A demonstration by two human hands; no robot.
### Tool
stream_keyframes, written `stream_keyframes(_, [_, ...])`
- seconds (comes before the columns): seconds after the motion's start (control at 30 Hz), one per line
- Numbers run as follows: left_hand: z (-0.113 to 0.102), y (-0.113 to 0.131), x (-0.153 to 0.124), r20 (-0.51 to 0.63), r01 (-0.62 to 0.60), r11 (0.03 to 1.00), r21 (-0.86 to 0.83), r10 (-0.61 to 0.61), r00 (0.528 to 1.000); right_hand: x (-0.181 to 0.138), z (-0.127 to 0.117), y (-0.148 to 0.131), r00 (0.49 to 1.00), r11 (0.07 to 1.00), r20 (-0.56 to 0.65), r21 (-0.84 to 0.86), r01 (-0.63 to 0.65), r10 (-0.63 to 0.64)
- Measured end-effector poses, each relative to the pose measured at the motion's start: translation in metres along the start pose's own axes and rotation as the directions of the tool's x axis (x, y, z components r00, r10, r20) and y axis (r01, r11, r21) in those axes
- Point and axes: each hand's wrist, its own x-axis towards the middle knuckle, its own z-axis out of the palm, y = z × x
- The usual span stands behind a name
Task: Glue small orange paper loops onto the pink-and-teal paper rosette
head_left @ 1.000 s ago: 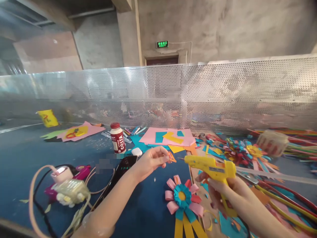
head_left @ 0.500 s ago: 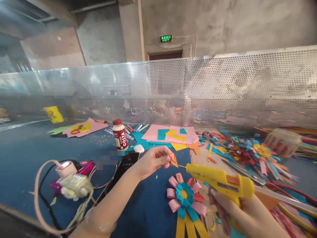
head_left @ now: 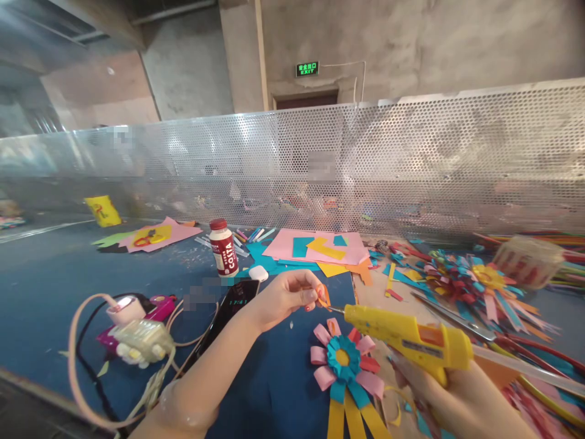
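Note:
Between the thumb and fingers of my left hand [head_left: 292, 294] is a small looped orange paper strip [head_left: 324, 295]. My right hand [head_left: 450, 390] is wrapped round the handle of a yellow glue gun [head_left: 406, 335]. Its metal nozzle points left, at or very close to the lower end of the orange strip; whether they touch I cannot tell. Just below the nozzle lies a paper rosette [head_left: 342, 358] with a blue pleated centre, pink and red loops around it, and blue and yellow tails. A clear glue stick [head_left: 525, 367] sticks out behind the gun.
At the left a power strip [head_left: 141, 341] trails cables beside a phone [head_left: 228, 311]. A red-capped bottle [head_left: 223, 247] stands behind. Coloured paper sheets [head_left: 278, 244] lie at the back. Scissors [head_left: 457, 314] and finished paper flowers [head_left: 466, 274] are on the right. A perforated metal panel [head_left: 256, 171] borders the table.
The orange strip is turned slightly and looks more looped in my left fingers. The glue gun has shifted marginally downward, its nozzle still by the strip. The whole view has moved slightly.

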Motion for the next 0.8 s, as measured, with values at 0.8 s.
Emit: stream_keyframes(0.8, [0.002, 0.004, -0.001, -0.007, -0.001, 1.0, -0.027, 0.001, 1.0, 0.002, -0.003, -0.005, 0.992, 0.992, -0.067, 0.062, 0.113, -0.109])
